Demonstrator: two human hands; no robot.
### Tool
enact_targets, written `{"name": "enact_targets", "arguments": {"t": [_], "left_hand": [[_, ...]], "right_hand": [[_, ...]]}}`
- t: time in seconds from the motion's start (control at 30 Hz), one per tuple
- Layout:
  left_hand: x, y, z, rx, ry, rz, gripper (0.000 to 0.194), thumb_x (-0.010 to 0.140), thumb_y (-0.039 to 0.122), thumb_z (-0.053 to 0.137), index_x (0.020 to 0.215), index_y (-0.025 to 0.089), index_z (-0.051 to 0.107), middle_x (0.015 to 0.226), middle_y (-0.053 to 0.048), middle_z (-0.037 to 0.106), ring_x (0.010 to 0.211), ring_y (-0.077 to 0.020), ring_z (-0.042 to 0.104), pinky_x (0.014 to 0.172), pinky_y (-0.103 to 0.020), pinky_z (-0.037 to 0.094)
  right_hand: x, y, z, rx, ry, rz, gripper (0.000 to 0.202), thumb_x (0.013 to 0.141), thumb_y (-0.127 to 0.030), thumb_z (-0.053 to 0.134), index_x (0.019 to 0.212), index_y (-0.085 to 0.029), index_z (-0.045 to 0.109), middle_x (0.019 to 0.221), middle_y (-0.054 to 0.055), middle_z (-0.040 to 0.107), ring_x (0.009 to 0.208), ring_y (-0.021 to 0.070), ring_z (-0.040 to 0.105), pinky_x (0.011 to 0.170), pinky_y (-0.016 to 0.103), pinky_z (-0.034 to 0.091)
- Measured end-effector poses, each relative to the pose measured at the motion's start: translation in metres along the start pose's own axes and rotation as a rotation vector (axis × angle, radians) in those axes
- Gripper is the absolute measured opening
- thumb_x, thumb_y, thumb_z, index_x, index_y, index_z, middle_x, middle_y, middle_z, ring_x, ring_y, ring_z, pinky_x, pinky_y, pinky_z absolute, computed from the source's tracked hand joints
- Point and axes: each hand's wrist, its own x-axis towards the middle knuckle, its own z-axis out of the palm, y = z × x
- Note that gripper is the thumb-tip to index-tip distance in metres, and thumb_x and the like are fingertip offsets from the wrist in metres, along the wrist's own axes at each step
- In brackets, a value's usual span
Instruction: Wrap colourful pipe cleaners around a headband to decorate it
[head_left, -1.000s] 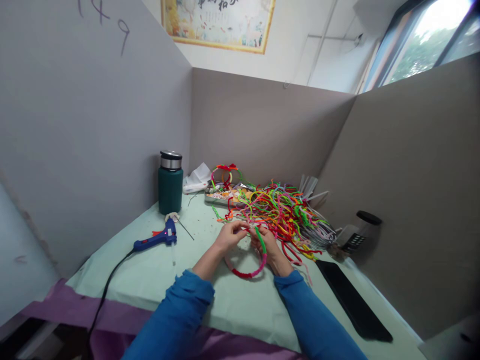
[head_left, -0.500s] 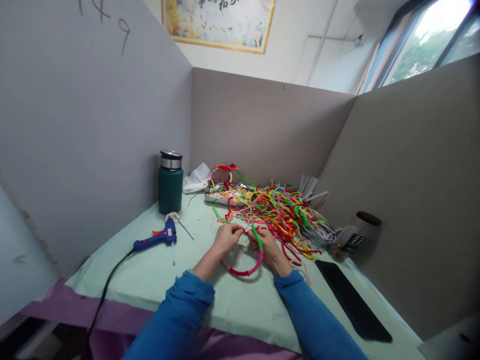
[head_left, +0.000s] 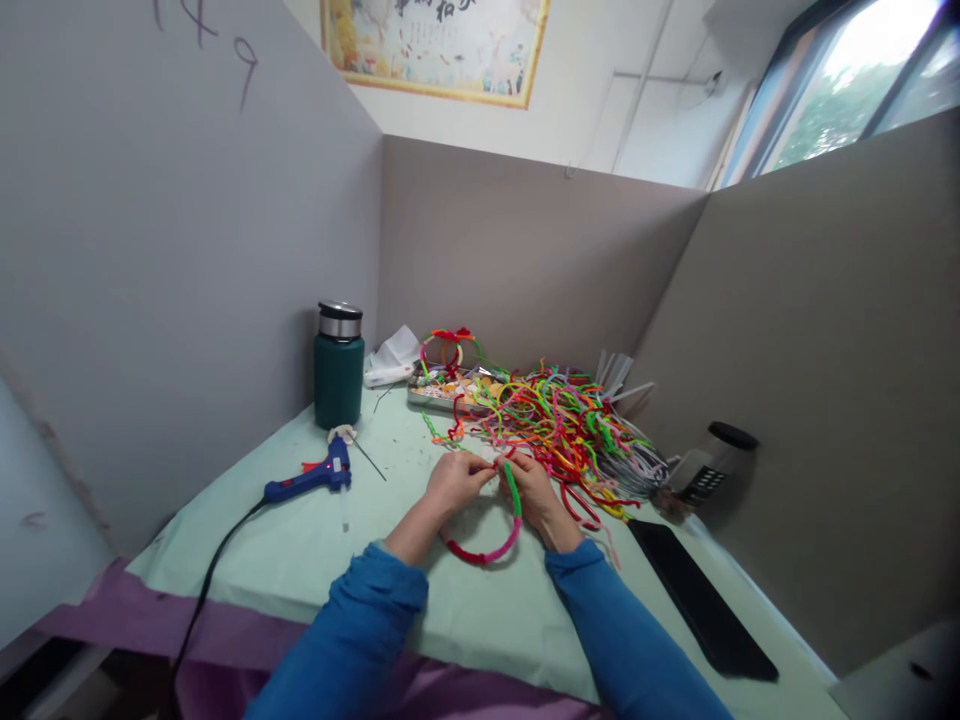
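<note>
A hoop (head_left: 501, 550) wrapped in fuzzy green, pink and red pipe cleaner hangs between my hands over the table. My right hand (head_left: 535, 494) is closed on the hoop near its green stretch, thumb and fingers at the top. Close beside it, my left hand (head_left: 456, 482) pinches a short red pipe cleaner (head_left: 496, 462) at the hoop's upper end. The fingertips of both hands nearly meet there, and they partly hide how the red piece sits on the hoop. The hoop's left side is mostly behind my left hand.
Beyond my hands lies a tangled heap of coloured pipe cleaners (head_left: 570, 420), beside a metal tray (head_left: 442, 402) of small pieces. A wrapped decoration (head_left: 444, 335) rests on the tray. A corded blue glue gun (head_left: 319, 478), green bottle (head_left: 338, 375), black slab (head_left: 701, 600) and tilted jar (head_left: 716, 465) surround the workspace.
My left hand's fingertips have come slightly nearer to my right hand's, at the red piece. The hoop has tilted a little; both hands keep their hold.
</note>
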Motion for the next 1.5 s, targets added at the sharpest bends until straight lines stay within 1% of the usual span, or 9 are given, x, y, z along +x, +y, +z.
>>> {"name": "enact_targets", "arguments": {"t": [0.1,0.33,0.6,0.7,0.83,1.03,1.2,1.4,1.5], "left_hand": [[0.000,0.004,-0.002,-0.020,-0.037,0.047,0.023,0.079,0.033,0.055,0.078,0.019,0.074,0.075,-0.003,0.069,0.070,-0.0140,0.057,0.065,-0.023,0.038],[0.000,0.011,-0.004,-0.220,-0.065,0.037,0.026,0.078,0.036,0.055,0.074,0.013,0.068,0.064,-0.001,0.061,0.059,-0.0106,0.049,0.057,-0.021,0.035],[0.001,0.008,-0.004,-0.427,0.040,-0.018,0.026,0.075,0.029,0.057,0.095,0.013,0.062,0.056,0.004,0.049,0.052,-0.0089,0.042,0.052,-0.020,0.031],[0.002,0.005,-0.003,-0.447,0.036,-0.024,0.024,0.074,0.027,0.057,0.092,0.013,0.064,0.063,0.001,0.055,0.057,-0.0098,0.046,0.056,-0.021,0.035],[0.004,0.002,-0.002,-0.426,0.088,-0.079,0.025,0.075,0.034,0.058,0.083,0.012,0.066,0.072,-0.003,0.063,0.063,-0.0123,0.052,0.060,-0.022,0.038],[0.005,0.003,-0.007,-0.293,0.113,-0.144,0.027,0.077,0.034,0.053,0.073,0.012,0.068,0.064,-0.002,0.062,0.061,-0.0122,0.051,0.057,-0.022,0.036],[0.004,0.003,-0.007,-0.151,0.023,-0.152,0.028,0.079,0.031,0.051,0.077,0.014,0.072,0.066,-0.003,0.066,0.063,-0.0137,0.055,0.056,-0.022,0.035],[0.000,0.002,-0.004,-0.040,-0.074,-0.049,0.023,0.076,0.029,0.056,0.088,0.020,0.074,0.087,-0.004,0.072,0.076,-0.0155,0.060,0.068,-0.023,0.040],[-0.002,0.003,-0.004,0.022,-0.109,-0.033,0.022,0.075,0.031,0.059,0.086,0.022,0.074,0.084,-0.003,0.072,0.074,-0.0153,0.059,0.067,-0.022,0.040]], "right_hand": [[-0.002,-0.004,0.002,0.039,0.006,0.013,0.030,0.059,-0.040,0.077,0.065,-0.018,0.059,0.054,-0.005,0.050,0.046,0.0074,0.039,0.044,0.021,0.028],[-0.005,-0.012,0.006,0.129,-0.016,0.049,0.028,0.061,-0.037,0.076,0.068,-0.019,0.055,0.049,-0.007,0.044,0.041,0.0068,0.035,0.040,0.022,0.026],[0.001,0.003,0.001,0.039,-0.103,0.036,0.031,0.062,-0.040,0.076,0.070,-0.018,0.055,0.049,-0.009,0.037,0.041,0.0056,0.029,0.041,0.021,0.021],[0.004,0.008,-0.001,0.010,-0.124,0.024,0.033,0.060,-0.042,0.077,0.070,-0.018,0.056,0.050,-0.009,0.036,0.042,0.0057,0.028,0.042,0.022,0.021],[0.002,0.007,-0.001,-0.015,-0.131,0.012,0.031,0.061,-0.040,0.077,0.070,-0.018,0.057,0.053,-0.008,0.037,0.044,0.0058,0.029,0.043,0.021,0.023],[-0.003,-0.002,0.002,-0.049,-0.121,0.004,0.031,0.061,-0.042,0.075,0.061,-0.017,0.057,0.049,-0.007,0.038,0.043,0.0059,0.029,0.042,0.022,0.022],[-0.004,-0.006,0.002,-0.036,-0.106,0.016,0.029,0.062,-0.041,0.074,0.061,-0.016,0.059,0.050,-0.006,0.041,0.043,0.0058,0.032,0.043,0.022,0.023],[-0.003,-0.005,0.000,-0.049,-0.029,0.009,0.026,0.061,-0.039,0.075,0.066,-0.017,0.061,0.050,-0.005,0.047,0.044,0.0070,0.035,0.043,0.022,0.023],[-0.001,-0.002,-0.001,-0.063,-0.026,0.010,0.026,0.059,-0.038,0.076,0.064,-0.017,0.062,0.052,-0.005,0.049,0.045,0.0071,0.036,0.044,0.022,0.023]]}}
